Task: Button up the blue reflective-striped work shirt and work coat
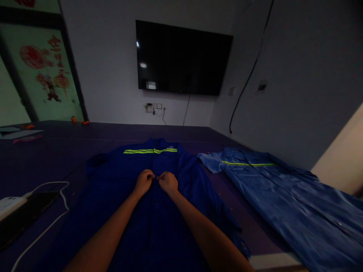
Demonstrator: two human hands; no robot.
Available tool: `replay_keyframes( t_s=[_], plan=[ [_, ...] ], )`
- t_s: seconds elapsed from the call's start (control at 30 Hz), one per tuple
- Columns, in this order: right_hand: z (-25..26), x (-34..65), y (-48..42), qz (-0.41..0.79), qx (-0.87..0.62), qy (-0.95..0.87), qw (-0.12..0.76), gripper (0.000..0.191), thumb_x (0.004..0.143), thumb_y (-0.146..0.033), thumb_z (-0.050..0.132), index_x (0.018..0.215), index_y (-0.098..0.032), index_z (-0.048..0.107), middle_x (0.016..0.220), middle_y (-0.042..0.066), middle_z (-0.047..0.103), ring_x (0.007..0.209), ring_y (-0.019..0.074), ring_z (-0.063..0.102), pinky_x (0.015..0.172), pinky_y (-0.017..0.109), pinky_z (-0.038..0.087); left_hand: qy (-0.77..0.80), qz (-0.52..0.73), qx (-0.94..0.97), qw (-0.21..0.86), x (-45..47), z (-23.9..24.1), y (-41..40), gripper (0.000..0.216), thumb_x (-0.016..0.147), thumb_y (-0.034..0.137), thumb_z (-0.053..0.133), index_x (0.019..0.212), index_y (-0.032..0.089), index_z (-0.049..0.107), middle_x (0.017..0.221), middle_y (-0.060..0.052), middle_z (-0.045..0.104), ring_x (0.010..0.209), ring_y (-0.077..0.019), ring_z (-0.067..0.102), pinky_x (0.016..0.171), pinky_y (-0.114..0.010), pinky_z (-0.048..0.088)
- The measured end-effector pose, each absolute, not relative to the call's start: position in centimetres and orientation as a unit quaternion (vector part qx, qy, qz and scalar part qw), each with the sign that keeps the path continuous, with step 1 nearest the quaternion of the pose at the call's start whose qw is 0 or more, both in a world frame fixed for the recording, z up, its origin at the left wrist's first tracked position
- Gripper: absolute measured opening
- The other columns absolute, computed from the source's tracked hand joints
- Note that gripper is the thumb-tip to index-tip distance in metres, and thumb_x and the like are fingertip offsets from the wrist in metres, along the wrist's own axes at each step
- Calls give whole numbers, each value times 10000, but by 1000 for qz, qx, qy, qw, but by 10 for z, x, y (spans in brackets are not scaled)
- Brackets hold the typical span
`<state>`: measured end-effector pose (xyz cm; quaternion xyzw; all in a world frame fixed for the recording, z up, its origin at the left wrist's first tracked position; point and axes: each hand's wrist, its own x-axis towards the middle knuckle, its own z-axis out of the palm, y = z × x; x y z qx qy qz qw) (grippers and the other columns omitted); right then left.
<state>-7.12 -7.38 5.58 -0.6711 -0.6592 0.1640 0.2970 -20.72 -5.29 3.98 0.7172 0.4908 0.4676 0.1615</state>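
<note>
A dark blue work jacket (154, 230) lies face up and spread out before me, with a yellow-green reflective stripe across its chest. Both hands meet over its front opening, a little below the stripe. My left hand (144, 182) is closed in a pinch on the left side of the placket. Close beside it, my right hand (169, 182) pinches the right side. The fingertips nearly touch, and what lies right between them is too small and dark to make out. Lower on the placket a button (157, 206) shows faintly.
To the right lies a lighter, faded blue work jacket (263, 192) with a similar stripe. A white power strip or charger (13, 206) with a white cable (65, 200) rests on a dark flat object at left. A television (183, 58) hangs on the far wall.
</note>
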Motion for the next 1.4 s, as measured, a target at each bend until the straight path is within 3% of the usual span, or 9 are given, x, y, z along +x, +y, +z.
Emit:
replay_keyframes(
  t_s=[0.3, 0.7, 0.93, 1.1, 1.23, 1.4],
  plan=[
    [53, -63, -70, 199, -645, -679, 289, 187, 758, -329, 526, 810, -239, 682, 854, -5, 689, 777, 126, 620, 590, 183, 399, 460, 435, 746, 207, -205, 38, -60, 201, 685, 126, 536, 840, 156, 661, 817, -49, 656, 749, -141, 592, 723, -273, 471],
    [59, -68, -71, 167, -675, -681, 229, 213, 754, -353, 505, 823, -269, 688, 877, 1, 684, 838, 158, 612, 627, 211, 407, 455, 442, 749, 191, -203, 38, -63, 216, 586, 75, 615, 784, 144, 666, 843, -51, 645, 761, -148, 588, 689, -260, 469],
    [61, -66, -72, 157, -651, -709, 223, 232, 787, -360, 469, 856, -267, 670, 898, 0, 675, 846, 153, 606, 646, 213, 408, 461, 429, 763, 143, -200, 43, -66, 158, 621, 59, 590, 733, 150, 653, 790, -41, 643, 746, -145, 582, 692, -258, 449],
    [60, -61, -74, 130, -619, -722, 281, 310, 865, -232, 356, 1100, -240, 558, 978, 20, 651, 882, 129, 597, 718, 203, 408, 484, 418, 756, 141, -199, 44, -67, 119, 664, 139, 604, 774, 149, 648, 781, -46, 633, 697, -147, 575, 655, -269, 453],
    [63, -60, -77, 75, -566, -790, 223, 420, 855, -178, 357, 1249, -311, 418, 1107, 7, 597, 967, 132, 566, 783, 227, 403, 480, 419, 758, 138, -198, 44, -67, 120, 663, 99, 585, 758, 150, 636, 785, -44, 625, 726, -147, 576, 660, -261, 448],
    [62, -61, -77, 44, -566, -805, 172, 335, 835, -200, 373, 1108, -280, 550, 1072, 24, 614, 971, 164, 563, 778, 255, 409, 487, 407, 762, 127, -197, 43, -67, 136, 649, 53, 557, 723, 150, 618, 732, -32, 619, 690, -136, 565, 654, -251, 427]
  ],
)
